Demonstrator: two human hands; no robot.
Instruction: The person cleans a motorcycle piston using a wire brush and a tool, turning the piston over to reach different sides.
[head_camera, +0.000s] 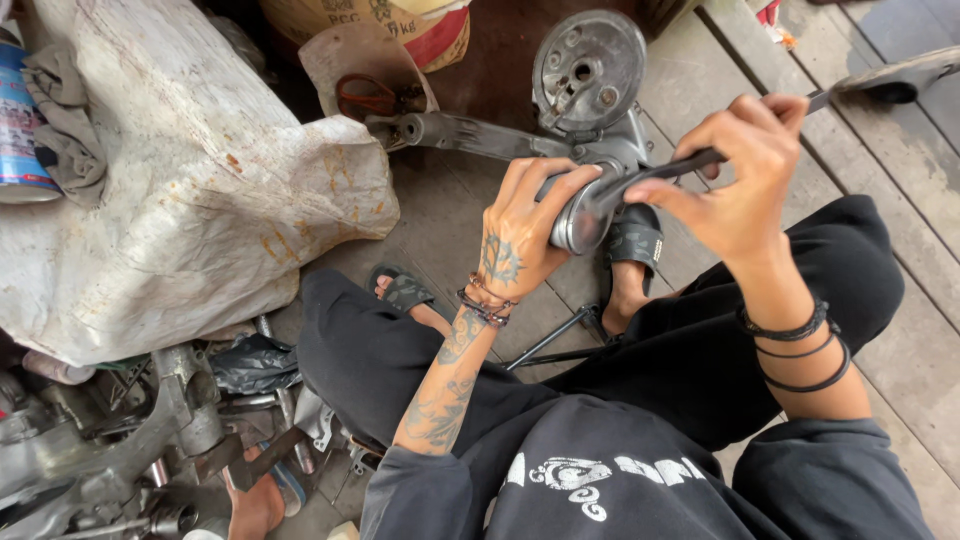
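Observation:
My left hand (523, 228) grips a round metal cylinder part (577, 222) just above my feet. My right hand (740, 180) holds a long dark metal bar tool (668, 167), whose near tip rests against the face of the cylinder and whose far end (890, 72) reaches out over the floorboards. Behind the cylinder stands a grey metal swing-arm assembly (470, 133) with a round hub plate (586, 68). I sit with black trousers and sandals on a wooden plank floor.
A large crumpled white sack (190, 180) lies at the left with a grey rag (68, 120) and a blue can (20, 120). Greasy engine parts (130, 440) pile up at lower left. Red-handled scissors (370, 97) sit on cardboard. A thin rod (550, 340) lies between my legs.

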